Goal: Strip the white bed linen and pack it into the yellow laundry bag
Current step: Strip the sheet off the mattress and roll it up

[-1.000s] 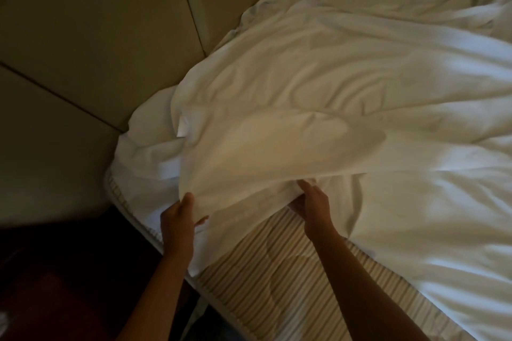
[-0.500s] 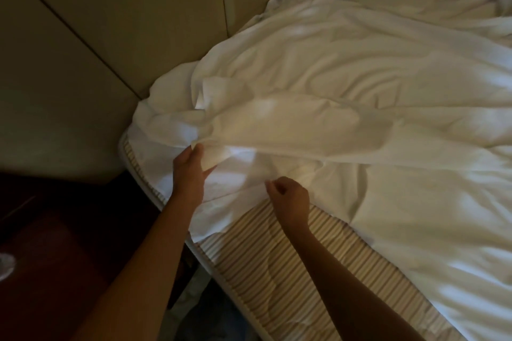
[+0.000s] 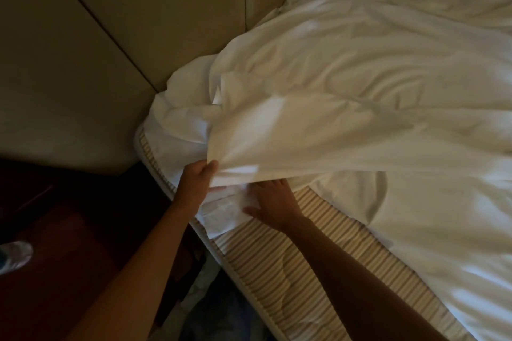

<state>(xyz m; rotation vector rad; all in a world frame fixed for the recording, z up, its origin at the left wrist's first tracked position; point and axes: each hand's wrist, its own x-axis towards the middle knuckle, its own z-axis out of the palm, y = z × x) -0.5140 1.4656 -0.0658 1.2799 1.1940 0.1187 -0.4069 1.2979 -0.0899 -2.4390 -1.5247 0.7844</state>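
Because the white cotton top sheet (image 3: 346, 108) has to come off before anything under it can be reached, I have my left hand (image 3: 197, 180) pinching its loose lower edge between thumb and fingers, holding that edge raised just above the near corner of the striped beige quilted mattress (image 3: 266, 266). That lift opens a pocket, which is why my right hand (image 3: 273, 203) lies beside the left one, flat on the mattress with its thumb spread; its fingers reach in under the raised edge where I lose sight of the tips. It seems to hold nothing, resting on or beside the thin white under-layer (image 3: 224, 213) that lies crumpled at the mattress corner.

Left of the mattress, down at floor level, I make out dark reddish-brown flooring (image 3: 69, 243) and a pale blurred object (image 3: 13, 256) at the frame's edge that I cannot identify.

Beyond the corner, the sheet runs in long folds across the mattress towards its far side, bunched where it meets the padded beige panelled headboard (image 3: 110, 36) behind the mattress.

I judge stripping is under way: one strip of mattress is bared, most is covered. The yellow laundry bag is nowhere in view.
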